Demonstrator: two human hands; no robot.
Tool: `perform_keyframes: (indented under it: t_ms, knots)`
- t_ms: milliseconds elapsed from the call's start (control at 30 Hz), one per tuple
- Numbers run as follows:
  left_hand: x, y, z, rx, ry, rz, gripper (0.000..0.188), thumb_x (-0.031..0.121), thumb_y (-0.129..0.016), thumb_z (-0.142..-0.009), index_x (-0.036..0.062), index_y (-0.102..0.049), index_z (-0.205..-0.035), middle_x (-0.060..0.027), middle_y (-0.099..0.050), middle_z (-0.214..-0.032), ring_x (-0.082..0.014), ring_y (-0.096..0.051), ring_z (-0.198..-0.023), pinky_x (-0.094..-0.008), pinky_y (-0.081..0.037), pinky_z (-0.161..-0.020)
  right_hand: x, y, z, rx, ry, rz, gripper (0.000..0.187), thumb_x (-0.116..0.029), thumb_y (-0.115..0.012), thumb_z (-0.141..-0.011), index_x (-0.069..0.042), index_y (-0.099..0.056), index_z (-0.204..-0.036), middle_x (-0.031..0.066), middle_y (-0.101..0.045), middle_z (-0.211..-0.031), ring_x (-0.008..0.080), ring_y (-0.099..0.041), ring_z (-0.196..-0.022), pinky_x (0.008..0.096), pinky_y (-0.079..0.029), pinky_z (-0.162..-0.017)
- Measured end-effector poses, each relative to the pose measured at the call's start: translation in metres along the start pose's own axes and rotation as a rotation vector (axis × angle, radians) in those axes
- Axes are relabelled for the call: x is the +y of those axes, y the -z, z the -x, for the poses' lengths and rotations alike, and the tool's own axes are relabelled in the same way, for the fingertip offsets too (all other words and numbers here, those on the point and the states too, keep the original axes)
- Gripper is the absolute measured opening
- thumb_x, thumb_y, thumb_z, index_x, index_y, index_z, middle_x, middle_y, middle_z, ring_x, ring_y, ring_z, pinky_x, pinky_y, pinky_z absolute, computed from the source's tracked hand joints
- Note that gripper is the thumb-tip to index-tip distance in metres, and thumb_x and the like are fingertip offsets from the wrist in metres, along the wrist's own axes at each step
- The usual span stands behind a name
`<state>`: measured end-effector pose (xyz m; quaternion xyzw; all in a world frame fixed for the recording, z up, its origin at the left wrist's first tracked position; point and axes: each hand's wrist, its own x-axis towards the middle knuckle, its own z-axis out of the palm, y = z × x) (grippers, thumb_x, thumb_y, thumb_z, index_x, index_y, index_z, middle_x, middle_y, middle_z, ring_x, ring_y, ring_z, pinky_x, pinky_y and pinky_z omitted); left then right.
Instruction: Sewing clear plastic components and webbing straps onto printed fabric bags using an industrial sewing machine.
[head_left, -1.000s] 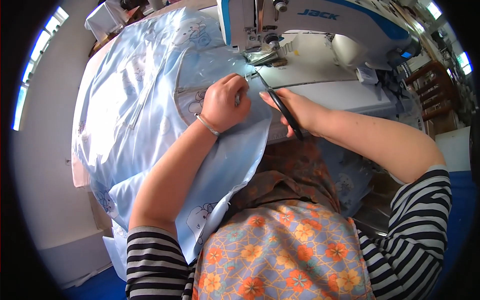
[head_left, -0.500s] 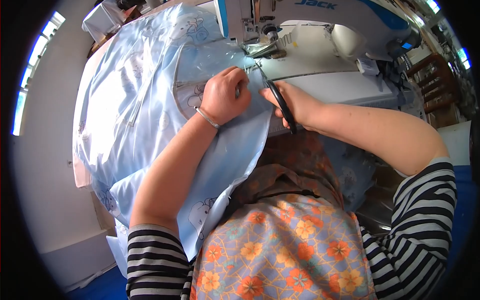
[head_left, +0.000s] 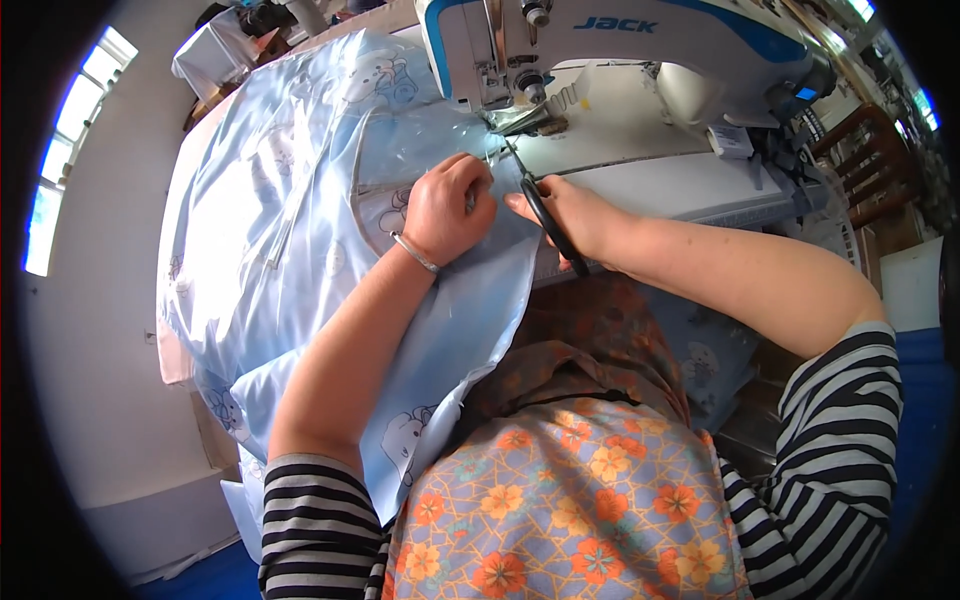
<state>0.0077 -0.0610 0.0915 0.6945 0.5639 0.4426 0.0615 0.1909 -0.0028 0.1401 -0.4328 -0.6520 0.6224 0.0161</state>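
Note:
Light blue fabric [head_left: 300, 230] printed with cartoon animals spreads over the left of the table and hangs down toward my lap. On its right part, my left hand [head_left: 452, 208] is closed, fingers curled in at the cloth; what they pinch is hidden. My right hand [head_left: 575, 220] grips black-handled scissors [head_left: 545, 215], whose blades point up toward the sewing machine's needle area. The blade tips are close to the fabric edge just below the presser foot. The white and blue sewing machine [head_left: 620, 40] stands right behind both hands.
A pale table edge with a ruler strip [head_left: 740, 210] runs to the right of my right hand. A small white box [head_left: 730, 142] sits on the machine bed. Beyond it is a brown wooden chair [head_left: 870, 165]. More printed fabric [head_left: 705, 350] lies below the table.
The view has shifted slightly, so the machine appears lower. The scissors now look more upright, with the blades closer to my left hand's side. Both hands keep their holds.

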Motion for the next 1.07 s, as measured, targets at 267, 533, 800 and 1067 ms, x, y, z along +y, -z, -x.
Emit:
perform_keyframes:
  t_ms: [267,533,800,1067]
  knots:
    - [-0.002,-0.001,0.001,0.003,-0.003,0.022,0.008,0.003,-0.058,-0.068,0.0023,-0.057,-0.076,-0.0132,-0.057,-0.073,-0.0334,-0.058,-0.064,-0.0386,-0.047,-0.058,-0.001,-0.002,-0.004,-0.012,-0.036,-0.153,0.032,-0.04,-0.057,-0.091,-0.009,-0.051,-0.089,0.0013,-0.041,-0.064,0.0107,-0.04,-0.046,0.0276,-0.041,-0.04]
    - [0.002,0.001,0.0,-0.081,0.026,-0.013,0.007,0.005,-0.058,-0.07,0.0024,-0.058,-0.076,-0.0139,-0.057,-0.074,-0.035,-0.059,-0.067,-0.0402,-0.048,-0.061,0.006,0.0,-0.004,-0.046,-0.017,-0.131,0.012,-0.022,-0.053,-0.083,-0.011,-0.049,-0.083,-0.001,-0.041,-0.061,0.0089,-0.036,-0.045,0.0266,-0.033,-0.039]
    - [-0.001,0.002,-0.001,-0.072,0.017,-0.084,0.003,0.004,-0.056,-0.074,0.0019,-0.057,-0.075,-0.016,-0.059,-0.077,-0.0371,-0.059,-0.069,-0.0425,-0.049,-0.063,0.038,0.093,0.044,0.592,0.268,0.726,0.037,-0.023,-0.068,-0.087,-0.007,-0.059,-0.119,0.0114,-0.059,-0.091,0.0255,-0.055,-0.08,0.0341,-0.043,-0.068]
    - [-0.001,-0.002,-0.001,-0.031,0.069,-0.088,0.001,0.001,-0.053,-0.073,0.0014,-0.054,-0.073,-0.0172,-0.056,-0.072,-0.0368,-0.057,-0.064,-0.0416,-0.047,-0.059,0.066,0.099,-0.022,0.659,0.987,0.851,0.015,-0.009,-0.063,-0.083,-0.003,-0.069,-0.096,0.0175,-0.067,-0.097,0.0362,-0.065,-0.087,0.0435,-0.052,-0.075]
